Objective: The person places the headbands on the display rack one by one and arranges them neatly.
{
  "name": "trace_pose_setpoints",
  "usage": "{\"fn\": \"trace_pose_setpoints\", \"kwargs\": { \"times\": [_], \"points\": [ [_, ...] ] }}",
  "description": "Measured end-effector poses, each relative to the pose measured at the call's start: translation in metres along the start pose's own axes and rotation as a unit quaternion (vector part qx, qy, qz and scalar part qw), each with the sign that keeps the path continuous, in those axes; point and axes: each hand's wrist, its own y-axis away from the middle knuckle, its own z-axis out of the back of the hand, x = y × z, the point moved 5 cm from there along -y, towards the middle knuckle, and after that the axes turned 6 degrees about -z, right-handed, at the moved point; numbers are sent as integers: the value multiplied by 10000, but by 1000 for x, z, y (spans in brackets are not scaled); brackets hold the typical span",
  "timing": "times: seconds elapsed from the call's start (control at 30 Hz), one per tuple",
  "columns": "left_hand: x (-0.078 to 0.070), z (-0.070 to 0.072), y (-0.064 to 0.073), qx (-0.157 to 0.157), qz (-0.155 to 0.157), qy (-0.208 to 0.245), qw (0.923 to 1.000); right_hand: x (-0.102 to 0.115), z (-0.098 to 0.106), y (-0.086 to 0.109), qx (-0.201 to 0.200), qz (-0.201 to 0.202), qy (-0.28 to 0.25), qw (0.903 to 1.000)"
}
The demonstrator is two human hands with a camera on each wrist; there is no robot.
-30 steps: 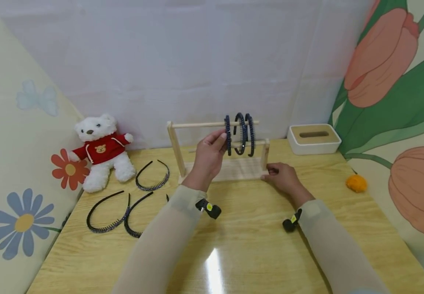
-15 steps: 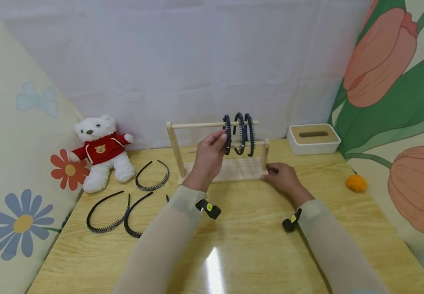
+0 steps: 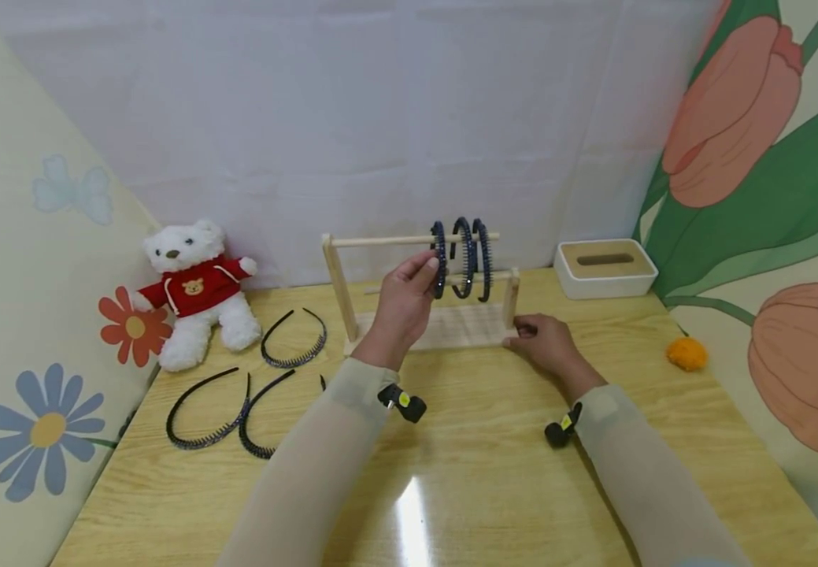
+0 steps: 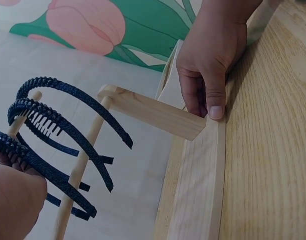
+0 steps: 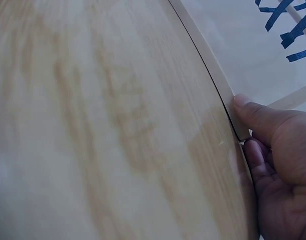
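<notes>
A wooden headband rack point(image 3: 341, 287) stands near the back wall, with three dark blue toothed headbands over its upper rod. My left hand point(image 3: 403, 307) pinches the leftmost headband point(image 3: 440, 272) between thumb and fingers. The middle headband point(image 3: 466, 287) and the right one point(image 3: 486, 287) hang just beyond it. In the left wrist view, the lower ends of the headbands lie about the lower rod point(image 4: 78, 172). My right hand point(image 3: 546, 342) grips the right end of the rack's base, its thumb point(image 5: 260, 117) on the base's front edge.
Several more headbands lie on the table's left side, among them a rear one point(image 3: 297, 362) and a left one point(image 3: 196, 443); my left sleeve partly covers others. A white teddy bear point(image 3: 199, 287), a white tissue box point(image 3: 607, 283) and an orange fluffy ball point(image 3: 687, 354) stand around.
The leftmost headband has turned slightly on the rod in my left hand's pinch. Both hands have otherwise stayed where they were.
</notes>
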Motion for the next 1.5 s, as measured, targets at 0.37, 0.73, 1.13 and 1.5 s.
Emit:
{"fn": "trace_pose_setpoints", "kwargs": {
  "times": [0.37,0.73,1.13,1.5],
  "points": [
    [0,0,0,-32,-81,184,9998,-3,0,-1,-5,45,16,10000],
    [-5,13,2,183,-50,-369,9991,-2,-1,-2,21,21,-9,10000],
    [-49,84,34,1922,-666,-5051,8388,-1,0,0,-28,71,50,10000],
    [-63,146,81,3024,-642,-6563,6883,-3,-2,0,-44,95,54,9999]
  ]
}}
